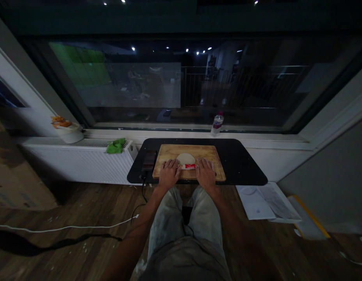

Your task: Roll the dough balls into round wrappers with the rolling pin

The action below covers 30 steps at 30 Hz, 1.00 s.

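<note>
Left grip [169,173], roller [186,166], right grip [205,173] (touching).

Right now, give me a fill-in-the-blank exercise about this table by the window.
The left hand and right hand rest on a wooden ____.
The flat dough near the fingertips is ____ in shape.
The water bottle stands on the ____.
The cloth on the radiator is ____.
Missing words: board; round; windowsill; green.

The person wears loose, pale grey trousers [185,238], the cloth creased around the knees and mottled with darker smudges and lighter patches. Both forearms are bare as far up as one can see, and the left hand [169,174] and right hand [206,174] are bare too.
</note>
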Motion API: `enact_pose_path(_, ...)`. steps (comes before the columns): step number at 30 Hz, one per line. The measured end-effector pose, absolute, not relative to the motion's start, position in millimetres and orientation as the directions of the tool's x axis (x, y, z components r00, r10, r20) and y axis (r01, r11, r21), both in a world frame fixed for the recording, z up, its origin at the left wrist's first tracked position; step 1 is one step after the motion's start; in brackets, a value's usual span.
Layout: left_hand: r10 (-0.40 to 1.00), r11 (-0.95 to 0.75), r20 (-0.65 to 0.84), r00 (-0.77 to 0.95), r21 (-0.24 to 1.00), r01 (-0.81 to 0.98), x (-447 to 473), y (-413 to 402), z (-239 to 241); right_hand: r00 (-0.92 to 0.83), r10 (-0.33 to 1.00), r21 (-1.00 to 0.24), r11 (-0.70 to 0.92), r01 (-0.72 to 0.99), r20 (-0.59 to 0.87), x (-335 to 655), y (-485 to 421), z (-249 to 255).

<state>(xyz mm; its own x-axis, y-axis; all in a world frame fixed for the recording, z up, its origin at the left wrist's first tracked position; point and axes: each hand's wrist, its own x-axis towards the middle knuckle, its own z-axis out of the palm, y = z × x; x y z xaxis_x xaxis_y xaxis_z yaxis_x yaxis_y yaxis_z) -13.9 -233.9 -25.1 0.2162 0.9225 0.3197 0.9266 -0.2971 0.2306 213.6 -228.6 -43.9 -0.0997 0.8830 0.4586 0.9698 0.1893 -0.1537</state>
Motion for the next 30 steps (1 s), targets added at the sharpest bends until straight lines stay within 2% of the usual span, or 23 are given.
enact_pose_path(14,0.926,-0.334,0.246,0.285,0.185,0.924,-19,-205,-11,-0.168,0.953,-0.117,0.202,0.972,0.25,219,-197,-23)
enact_pose_path(19,0.933,-0.325,0.214,0.288,0.167,0.931,-17,-201,-6,-0.305,0.943,-0.123,0.322,0.939,0.136,231,-197,-13)
enact_pose_path(30,0.956,-0.241,0.21,0.202,0.178,0.954,-7,-202,-3,-0.321,0.938,-0.129,0.338,0.932,0.132,230,-195,-9)
